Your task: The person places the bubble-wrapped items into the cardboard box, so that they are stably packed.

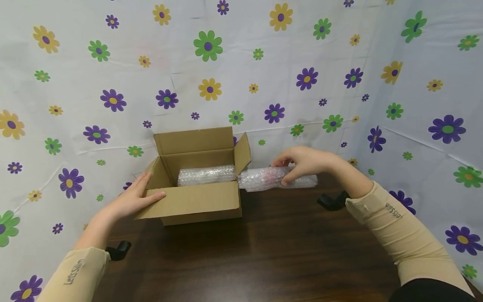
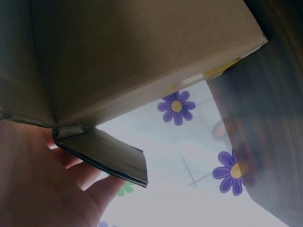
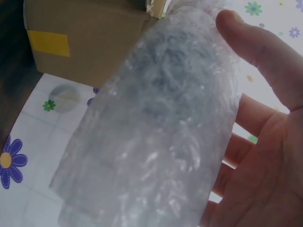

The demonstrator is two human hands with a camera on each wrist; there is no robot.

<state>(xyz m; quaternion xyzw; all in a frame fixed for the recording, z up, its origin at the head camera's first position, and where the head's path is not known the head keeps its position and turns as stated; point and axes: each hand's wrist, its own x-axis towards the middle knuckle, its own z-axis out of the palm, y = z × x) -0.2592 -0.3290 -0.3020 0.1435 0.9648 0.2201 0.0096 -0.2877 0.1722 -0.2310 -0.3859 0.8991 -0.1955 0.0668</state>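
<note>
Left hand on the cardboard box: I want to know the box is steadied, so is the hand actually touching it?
Touching. In the head view the left hand lies on the cardboard box's left flap; the left wrist view shows fingers under a flap.

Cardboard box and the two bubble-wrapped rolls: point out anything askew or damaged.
Nothing stands out. The box sits open and whole, one roll lies inside it, and the right hand holds the other roll beside it.

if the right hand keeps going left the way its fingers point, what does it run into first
Most likely the open cardboard box: the right hand grips a bubble-wrapped roll whose left end sits at the box's raised right flap. Depth is hard to judge, so it might pass above the flap.
</note>
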